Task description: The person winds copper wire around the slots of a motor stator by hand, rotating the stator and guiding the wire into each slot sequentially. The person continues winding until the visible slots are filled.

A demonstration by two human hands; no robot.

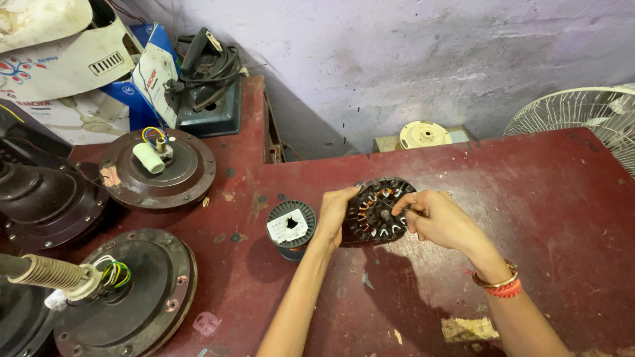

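- Left hand (335,213): fingers curled around the left rim of the fan stator (379,210), gripping it.
- Right hand (433,217): fingertips pressed together in a pinch at the stator's right side, on the copper windings.
- Fan stator: held tilted on edge just above the red bench (529,198), flat face toward the camera, axis roughly horizontal.
- Wire spool (291,226): stands upright just left of the stator, near the left hand.
- Motor housings (159,168) lie well left of the stator.
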